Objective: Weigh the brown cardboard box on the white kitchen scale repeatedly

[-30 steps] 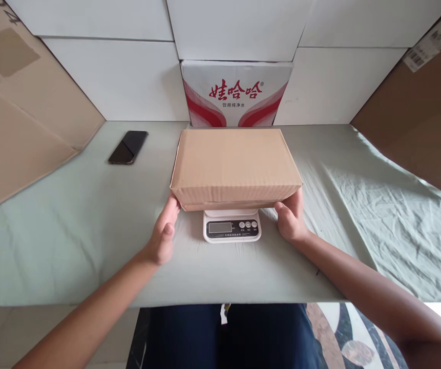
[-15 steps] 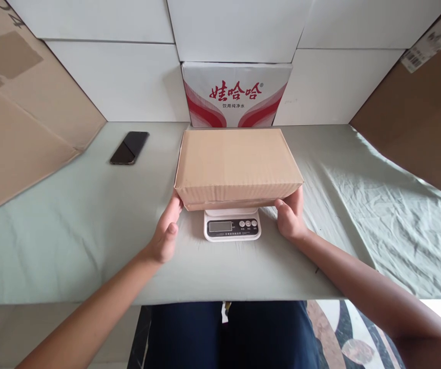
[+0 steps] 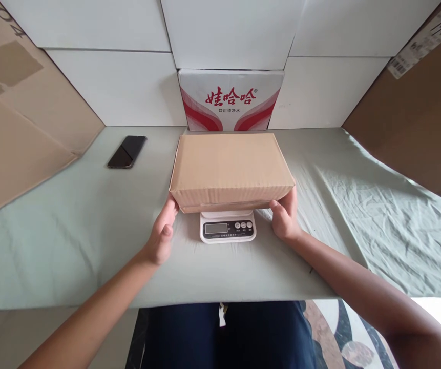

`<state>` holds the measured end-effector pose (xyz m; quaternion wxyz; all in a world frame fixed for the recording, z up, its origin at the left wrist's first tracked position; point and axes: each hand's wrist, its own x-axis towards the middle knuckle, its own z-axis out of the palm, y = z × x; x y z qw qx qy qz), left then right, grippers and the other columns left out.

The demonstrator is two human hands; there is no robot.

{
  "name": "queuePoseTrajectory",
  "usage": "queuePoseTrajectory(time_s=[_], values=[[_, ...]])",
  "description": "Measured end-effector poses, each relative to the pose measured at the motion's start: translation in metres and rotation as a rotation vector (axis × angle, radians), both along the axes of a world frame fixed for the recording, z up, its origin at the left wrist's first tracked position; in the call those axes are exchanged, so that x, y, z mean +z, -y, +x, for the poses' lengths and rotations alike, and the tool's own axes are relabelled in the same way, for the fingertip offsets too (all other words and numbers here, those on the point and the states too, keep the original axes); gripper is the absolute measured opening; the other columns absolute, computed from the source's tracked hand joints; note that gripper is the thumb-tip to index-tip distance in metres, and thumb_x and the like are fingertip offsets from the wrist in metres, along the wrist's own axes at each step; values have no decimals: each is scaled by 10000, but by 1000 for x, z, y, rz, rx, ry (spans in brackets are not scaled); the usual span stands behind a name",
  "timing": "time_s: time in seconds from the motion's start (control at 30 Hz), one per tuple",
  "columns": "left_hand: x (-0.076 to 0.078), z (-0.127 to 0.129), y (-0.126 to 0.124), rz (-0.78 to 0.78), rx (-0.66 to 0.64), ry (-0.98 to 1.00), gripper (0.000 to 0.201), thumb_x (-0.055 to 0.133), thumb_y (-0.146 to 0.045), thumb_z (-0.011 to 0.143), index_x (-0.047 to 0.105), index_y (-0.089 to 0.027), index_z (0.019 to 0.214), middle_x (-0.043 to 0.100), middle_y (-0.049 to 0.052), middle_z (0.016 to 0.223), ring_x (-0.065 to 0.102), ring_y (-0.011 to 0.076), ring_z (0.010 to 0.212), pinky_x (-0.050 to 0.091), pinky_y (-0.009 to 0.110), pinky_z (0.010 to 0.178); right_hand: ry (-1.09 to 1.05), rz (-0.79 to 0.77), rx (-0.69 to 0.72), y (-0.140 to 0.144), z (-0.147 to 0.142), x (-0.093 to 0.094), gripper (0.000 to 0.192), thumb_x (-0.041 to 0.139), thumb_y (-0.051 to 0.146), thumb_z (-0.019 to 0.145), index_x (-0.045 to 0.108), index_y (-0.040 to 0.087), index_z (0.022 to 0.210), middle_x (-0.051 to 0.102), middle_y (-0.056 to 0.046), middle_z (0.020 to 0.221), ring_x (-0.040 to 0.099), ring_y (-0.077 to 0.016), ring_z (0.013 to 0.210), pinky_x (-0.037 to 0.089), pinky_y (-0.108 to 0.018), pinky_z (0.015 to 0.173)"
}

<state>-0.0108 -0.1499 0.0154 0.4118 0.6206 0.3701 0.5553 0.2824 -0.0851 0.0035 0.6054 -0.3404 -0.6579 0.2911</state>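
Note:
A closed brown cardboard box (image 3: pixel 231 161) is over a white digital kitchen scale (image 3: pixel 228 237), hiding its platform. The scale's front, with a blank-looking display and three round buttons, shows below the box. My left hand (image 3: pixel 162 237) is at the box's lower left corner, its fingers against the side and partly hidden, the thumb held off. At the lower right corner, my right hand (image 3: pixel 285 218) grips the box, thumb at the front edge and fingers behind. Whether the box rests fully on the scale I cannot tell.
A black phone (image 3: pixel 127 151) lies to the left on the green cloth (image 3: pixel 70 225). Behind the brown box stands a white and red printed carton (image 3: pixel 231 102) against white panels. Large cardboard sheets (image 3: pixel 28 118) lean in at left and right (image 3: pixel 416 123).
The whole view has shifted slightly, so everything sits a little lower and further left. Both hands keep their places on the box, which stays over the scale.

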Motion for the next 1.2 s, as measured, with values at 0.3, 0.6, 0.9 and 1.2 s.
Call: queuePoseTrajectory(time_s=[0.3,0.6,0.9,1.2], values=[[-1,-24,-17,127,181,109,746,405,-775,922,360,-440,1587,135,-96,1775,18,257,1656,90,464,1338,-112,-49,-100,-7,8,9,718,466,738,877,366,432,1519,441,-28,1608,386,-372,1536,335,-675,1229],[-2,-13,-17,17,127,118,805,436,-794,895,370,-404,1595,278,-36,1743,135,266,1645,130,446,1341,-308,-234,-100,-21,8,-2,665,473,722,874,449,382,1445,481,-57,1572,456,-347,1498,342,-653,1229],[-8,14,14,-49,120,118,809,364,-738,955,384,-262,1608,307,73,1732,203,324,1625,161,481,1337,-286,-236,3,1,-1,8,672,422,701,921,403,370,1505,441,-44,1642,388,-311,1566,309,-628,1282],[6,20,-24,-16,165,154,829,417,-787,910,417,-305,1586,341,48,1720,205,310,1624,219,458,1320,-203,-144,14,1,-28,27,648,476,619,932,429,339,1514,512,-32,1589,399,-302,1543,316,-545,1305]])
